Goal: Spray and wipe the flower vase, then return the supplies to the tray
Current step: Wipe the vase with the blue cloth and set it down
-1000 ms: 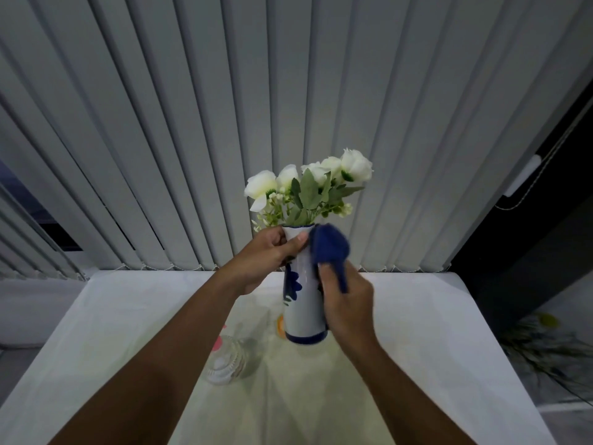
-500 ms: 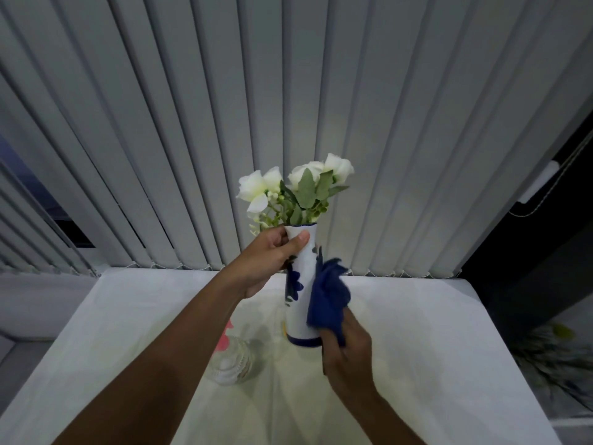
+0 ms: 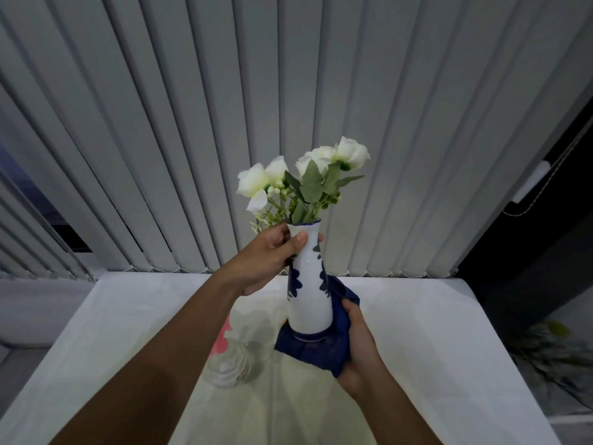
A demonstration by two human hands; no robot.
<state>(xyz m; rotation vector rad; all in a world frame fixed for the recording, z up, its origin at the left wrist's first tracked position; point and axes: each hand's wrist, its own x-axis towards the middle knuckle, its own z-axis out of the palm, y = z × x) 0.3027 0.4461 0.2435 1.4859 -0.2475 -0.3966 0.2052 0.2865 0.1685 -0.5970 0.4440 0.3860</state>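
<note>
Midway through wiping, at frame centre: left hand [image 3: 268, 256] gripping the vase [image 3: 308, 284] by its neck, right hand [image 3: 359, 351] clutching the blue cloth [image 3: 313, 350] under its base; returning supplies still ahead.

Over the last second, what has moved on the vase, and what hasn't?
The right hand slid the blue cloth down the vase, from beside the neck to the base, where it now wraps under the bottom. The left hand has kept its grip on the neck throughout. The flowers and the clear glass bottle on the table are unchanged.
</note>
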